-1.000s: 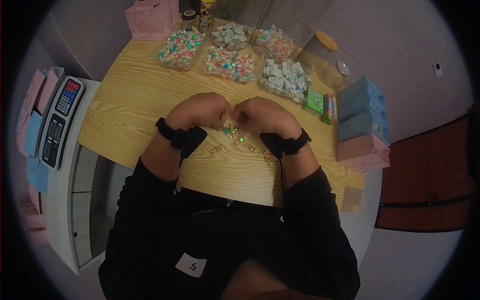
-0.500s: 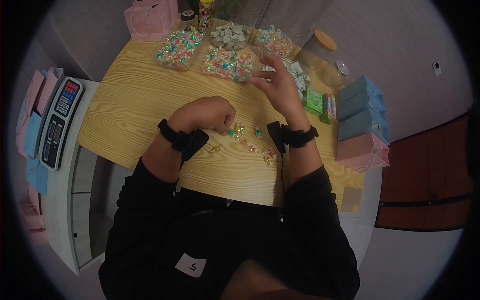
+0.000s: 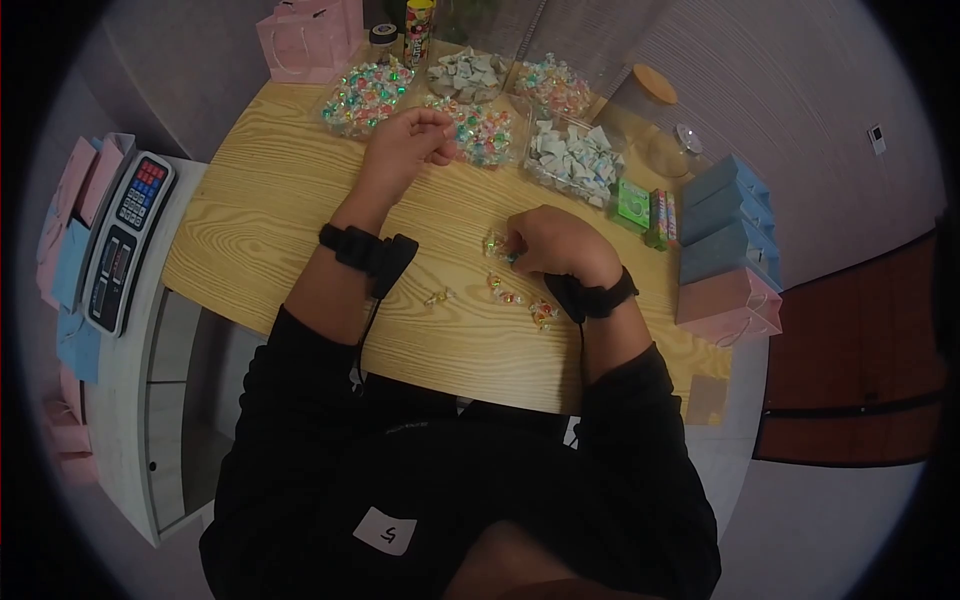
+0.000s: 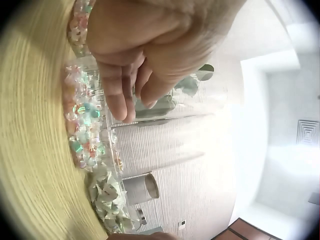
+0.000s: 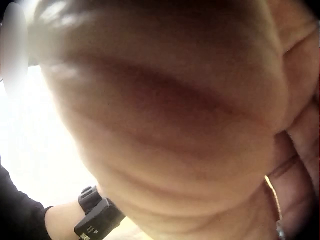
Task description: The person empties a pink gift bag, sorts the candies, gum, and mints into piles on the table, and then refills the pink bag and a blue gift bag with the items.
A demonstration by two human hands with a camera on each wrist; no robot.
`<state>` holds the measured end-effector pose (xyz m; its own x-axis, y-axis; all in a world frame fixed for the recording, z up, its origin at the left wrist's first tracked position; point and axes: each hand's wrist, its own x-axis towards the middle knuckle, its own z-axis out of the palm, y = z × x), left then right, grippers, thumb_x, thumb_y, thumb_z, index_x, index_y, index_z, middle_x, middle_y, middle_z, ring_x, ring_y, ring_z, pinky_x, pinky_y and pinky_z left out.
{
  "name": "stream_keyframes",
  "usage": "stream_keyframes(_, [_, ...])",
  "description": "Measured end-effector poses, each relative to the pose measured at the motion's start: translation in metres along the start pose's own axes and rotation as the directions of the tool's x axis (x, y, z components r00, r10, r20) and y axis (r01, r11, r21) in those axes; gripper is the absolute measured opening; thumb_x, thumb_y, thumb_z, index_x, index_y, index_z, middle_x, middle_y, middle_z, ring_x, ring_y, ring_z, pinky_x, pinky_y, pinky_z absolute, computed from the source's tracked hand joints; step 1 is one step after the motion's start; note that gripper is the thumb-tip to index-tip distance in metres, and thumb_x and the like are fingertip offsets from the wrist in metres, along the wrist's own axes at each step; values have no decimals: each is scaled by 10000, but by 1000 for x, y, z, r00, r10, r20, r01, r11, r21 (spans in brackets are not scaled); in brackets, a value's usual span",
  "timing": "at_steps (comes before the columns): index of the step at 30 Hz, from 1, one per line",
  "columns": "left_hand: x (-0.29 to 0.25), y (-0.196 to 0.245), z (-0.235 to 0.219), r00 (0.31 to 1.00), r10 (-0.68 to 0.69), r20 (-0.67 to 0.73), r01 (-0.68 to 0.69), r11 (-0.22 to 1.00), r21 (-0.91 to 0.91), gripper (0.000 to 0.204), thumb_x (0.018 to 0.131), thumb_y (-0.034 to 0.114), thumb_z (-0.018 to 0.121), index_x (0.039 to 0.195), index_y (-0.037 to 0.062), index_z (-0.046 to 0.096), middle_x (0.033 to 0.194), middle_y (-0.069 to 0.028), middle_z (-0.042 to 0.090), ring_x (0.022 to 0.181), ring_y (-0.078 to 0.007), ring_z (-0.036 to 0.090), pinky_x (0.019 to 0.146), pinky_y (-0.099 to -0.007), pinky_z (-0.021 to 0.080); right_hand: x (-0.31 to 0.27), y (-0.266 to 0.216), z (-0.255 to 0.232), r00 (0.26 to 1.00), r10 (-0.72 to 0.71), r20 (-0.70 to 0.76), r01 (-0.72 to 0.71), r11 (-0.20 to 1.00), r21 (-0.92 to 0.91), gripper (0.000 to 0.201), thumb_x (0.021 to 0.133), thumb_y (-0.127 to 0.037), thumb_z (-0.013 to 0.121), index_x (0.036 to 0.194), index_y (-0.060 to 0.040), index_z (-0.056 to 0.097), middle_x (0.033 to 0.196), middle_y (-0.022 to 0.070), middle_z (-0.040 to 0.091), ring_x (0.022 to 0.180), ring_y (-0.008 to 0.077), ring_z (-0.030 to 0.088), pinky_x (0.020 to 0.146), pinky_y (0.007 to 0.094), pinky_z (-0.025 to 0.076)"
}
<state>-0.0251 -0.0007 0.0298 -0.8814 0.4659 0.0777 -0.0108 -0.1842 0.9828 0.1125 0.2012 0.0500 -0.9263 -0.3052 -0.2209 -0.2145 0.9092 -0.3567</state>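
Over the near edge of the middle tray of wrapped candies [image 3: 484, 137] hovers my left hand [image 3: 405, 148], its fingers loosely bent. In the left wrist view the left hand [image 4: 150, 45] shows nothing between its fingertips, with candies [image 4: 85, 117] behind. My right hand [image 3: 566, 243] is low over the table, curled, and its fingertips pinch a wrapped candy [image 3: 512, 257] beside another candy [image 3: 492, 243]. A shiny wrapper edge [image 5: 272, 197] shows by the fingers in the right wrist view. Loose candies [image 3: 503, 291] lie nearer me, one more [image 3: 438, 297] to the left.
Trays of candies [image 3: 368, 97] and pale-wrapped sweets [image 3: 574, 160] line the table's back. Jars [image 3: 668, 150], a green box [image 3: 631, 203] and blue bags [image 3: 728, 245] stand right. Pink bags [image 3: 310, 45] stand back left; a scale [image 3: 125, 245] is at far left.
My left hand has risen from the loose candies to the middle tray. My right hand first went out to the trays, then came back down to the table candies.
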Motion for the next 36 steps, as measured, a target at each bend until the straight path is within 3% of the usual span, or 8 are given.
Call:
stream_keyframes(8, [-4,2,-4,995,6,103,-17,994,106,189,888,116,687,1043,10,662,815,-31,659,703,-103,596,610,-223,500,-5,-8,-29,981,171,-91,-105,863,494,111,826,-36,682,926,0,649,731,53,675,624,135,654,561,257,489])
stream_keyframes(12, [-22,-3,11,808,44,588,-347,842,413,182,818,39,687,999,16,689,775,-7,608,695,-100,555,610,-267,451,11,-9,-26,753,393,-528,381,394,837,161,872,-39,655,1014,35,640,796,72,697,771,124,662,625,266,500])
stream_keyframes(14, [-31,-1,24,725,-242,645,-265,767,585,261,741,16,715,1001,30,696,752,-18,589,695,-121,558,630,-284,461,8,-3,-24,789,350,-505,299,500,813,164,857,-40,662,1007,26,650,793,78,699,757,136,664,631,279,505])
stream_keyframes(18, [-35,-7,32,710,-268,651,-376,638,672,266,693,43,761,950,54,694,720,-26,563,688,-147,564,628,-296,454,0,4,-20,978,106,-180,-24,914,406,163,830,-53,702,982,-9,665,815,70,708,769,130,662,696,280,515])
stream_keyframes(26, [-14,8,12,895,73,441,-344,744,574,244,807,64,748,1033,35,660,774,-3,558,687,-80,562,601,-256,450,-2,-1,-10,1000,-26,-4,26,939,343,255,685,-124,792,872,-12,660,770,111,679,707,245,646,642,343,487])
stream_keyframes(28, [-11,13,11,985,156,79,-171,957,233,360,859,66,715,1192,43,582,901,-17,571,696,-55,558,594,-214,456,-5,-8,-8,999,-25,45,11,952,306,285,659,-130,811,865,-10,655,751,105,667,700,248,641,641,340,483])
stream_keyframes(33, [-15,11,-5,980,185,69,-197,906,376,347,873,78,702,1192,26,574,921,-18,579,684,-58,553,588,-212,462,3,-7,0,987,-123,107,91,960,265,256,684,-113,789,891,-25,666,763,90,667,712,225,639,649,328,487])
stream_keyframes(36, [-33,25,-8,930,51,364,-282,736,615,264,811,111,752,1033,19,643,801,-25,619,656,-101,575,576,-256,465,3,-8,-2,986,-123,110,82,945,317,246,690,-102,782,895,-25,669,776,95,669,725,231,640,653,332,490])
